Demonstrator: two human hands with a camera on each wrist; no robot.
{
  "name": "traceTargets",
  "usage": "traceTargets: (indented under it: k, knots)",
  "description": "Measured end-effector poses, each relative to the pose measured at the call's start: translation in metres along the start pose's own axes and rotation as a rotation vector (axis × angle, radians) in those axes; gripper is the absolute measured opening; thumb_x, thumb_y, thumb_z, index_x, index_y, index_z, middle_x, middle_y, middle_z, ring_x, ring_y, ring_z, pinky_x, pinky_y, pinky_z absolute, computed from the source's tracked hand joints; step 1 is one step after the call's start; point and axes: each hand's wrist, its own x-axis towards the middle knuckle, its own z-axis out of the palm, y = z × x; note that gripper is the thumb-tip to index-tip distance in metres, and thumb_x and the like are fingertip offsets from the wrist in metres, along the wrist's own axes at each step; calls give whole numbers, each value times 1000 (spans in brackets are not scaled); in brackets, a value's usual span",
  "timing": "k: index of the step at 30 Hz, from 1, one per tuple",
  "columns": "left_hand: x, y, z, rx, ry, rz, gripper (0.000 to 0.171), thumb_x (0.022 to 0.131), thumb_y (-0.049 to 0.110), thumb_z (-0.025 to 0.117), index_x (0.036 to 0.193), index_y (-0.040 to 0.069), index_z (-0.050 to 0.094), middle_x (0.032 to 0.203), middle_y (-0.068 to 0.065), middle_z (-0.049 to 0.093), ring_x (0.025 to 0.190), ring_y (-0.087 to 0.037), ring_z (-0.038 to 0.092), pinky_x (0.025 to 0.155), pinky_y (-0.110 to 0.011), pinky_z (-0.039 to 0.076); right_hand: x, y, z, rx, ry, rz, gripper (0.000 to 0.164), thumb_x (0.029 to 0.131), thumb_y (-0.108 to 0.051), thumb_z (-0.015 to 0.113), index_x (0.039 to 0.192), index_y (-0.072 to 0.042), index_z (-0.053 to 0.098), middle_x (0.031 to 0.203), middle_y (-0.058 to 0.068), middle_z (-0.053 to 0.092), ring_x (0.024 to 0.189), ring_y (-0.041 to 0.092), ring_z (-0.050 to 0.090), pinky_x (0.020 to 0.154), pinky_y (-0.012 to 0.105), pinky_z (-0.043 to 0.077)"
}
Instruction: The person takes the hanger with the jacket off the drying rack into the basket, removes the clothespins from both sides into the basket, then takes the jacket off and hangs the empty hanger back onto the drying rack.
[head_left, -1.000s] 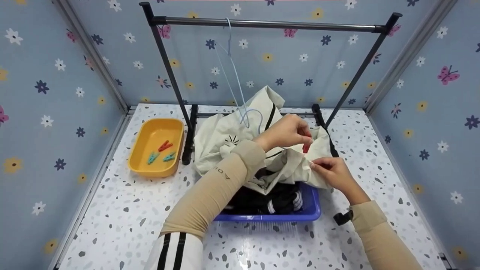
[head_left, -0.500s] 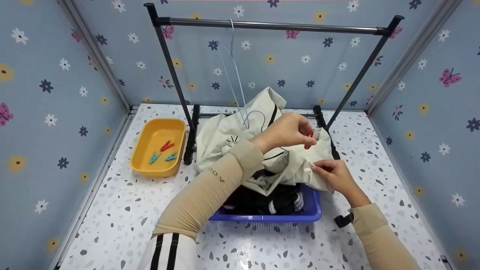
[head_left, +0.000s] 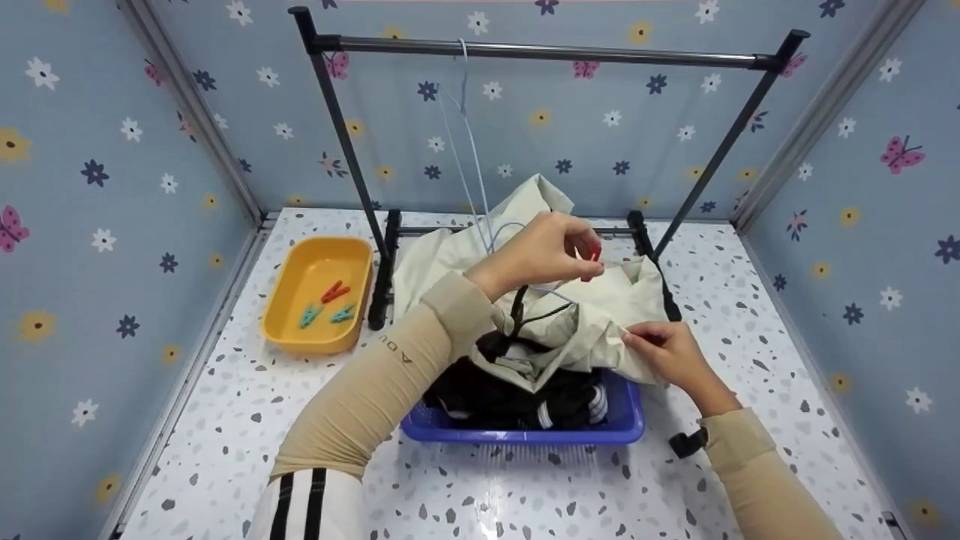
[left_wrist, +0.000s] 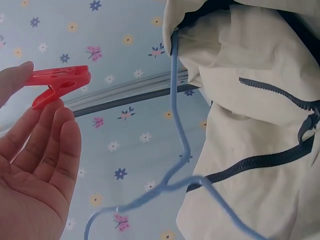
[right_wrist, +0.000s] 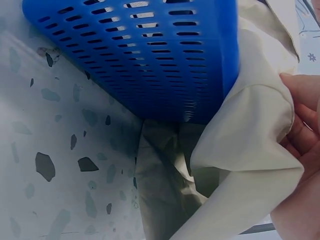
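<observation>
Between thumb and fingertips my left hand pinches a red clothespin, held above the garment. My right hand grips an edge of the cream zippered jacket on its right side. The jacket lies bunched over the blue basket, with dark zippers showing in the left wrist view. A light blue wire hanger hooks over the rack's bar, and its lower part runs in among the cream cloth. In the right wrist view the cloth folds down beside the basket's wall.
A black clothes rack stands at the back against patterned walls. The blue basket holds black clothing with white stripes. At left, a yellow tray contains a red clothespin and two teal ones.
My left hand has moved left and slightly up, away from the jacket's right part, still pinching the red clothespin. The right hand keeps its hold on the cloth, nearly unmoved.
</observation>
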Motion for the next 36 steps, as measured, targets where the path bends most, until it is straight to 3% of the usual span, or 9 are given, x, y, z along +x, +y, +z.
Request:
traceTargets:
  k: [11,21,29,36]
  knots:
    - [-22,-10,-33,-14,88,4,20,96,17,82,110,3,78,93,-7,81,80,-12,73,77,-23,56,-2,-2,1,60,-7,6,6,92,7,79,96,8,83,88,22,80,69,-4,63,63,12,50]
    - [-40,-27,-53,4,165,-13,16,94,17,83,102,4,77,88,-5,78,72,-7,66,69,-21,50,-3,0,3,56,16,7,6,90,9,79,95,9,82,88,23,79,69,-4,62,63,11,49]
    - [-54,-37,-70,18,188,-27,14,95,17,83,101,5,77,85,-5,79,71,-9,68,67,-22,51,-3,1,5,60,30,17,4,90,10,79,93,9,82,85,19,80,69,-3,62,63,11,50]
    - [-68,-47,-83,39,202,-62,22,96,18,82,111,2,79,90,-9,80,76,-14,70,73,-23,53,-3,0,5,75,32,7,4,90,10,79,93,10,81,84,14,80,70,-3,64,65,11,50]
